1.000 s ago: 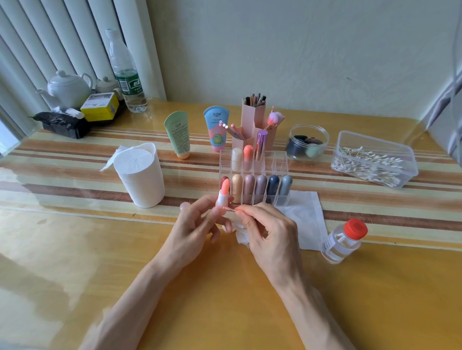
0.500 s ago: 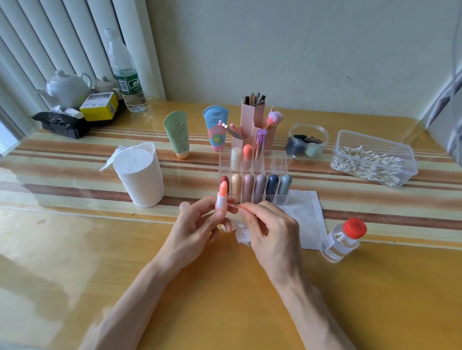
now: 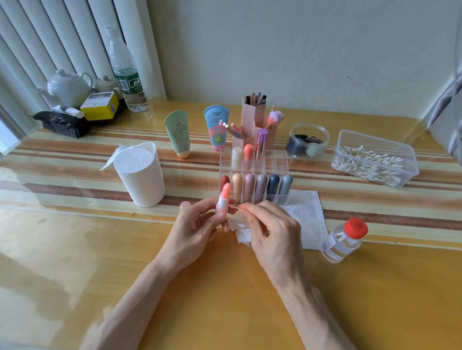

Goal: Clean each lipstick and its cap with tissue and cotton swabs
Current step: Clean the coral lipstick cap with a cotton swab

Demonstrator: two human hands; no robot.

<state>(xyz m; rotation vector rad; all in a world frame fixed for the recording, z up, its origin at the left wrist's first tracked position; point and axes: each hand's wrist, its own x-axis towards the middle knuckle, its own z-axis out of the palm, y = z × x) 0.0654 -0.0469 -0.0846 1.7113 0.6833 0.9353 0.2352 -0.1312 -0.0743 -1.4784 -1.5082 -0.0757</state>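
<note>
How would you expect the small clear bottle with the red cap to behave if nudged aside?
The small clear bottle looks mostly full of liquid, so it is probably weighty for its size. Standing on the glossy table, it would likely slide when pushed low; pushed near the red cap, it might tip and roll on its round body.

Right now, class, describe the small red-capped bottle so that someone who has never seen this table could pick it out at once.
Start at the yellow table and find the white tissue sheet spread by the clear lipstick organiser. Just right of that sheet sits a small clear bottle. Its red cap sets it apart from the taller, green-labelled water bottle at the far left.
</note>
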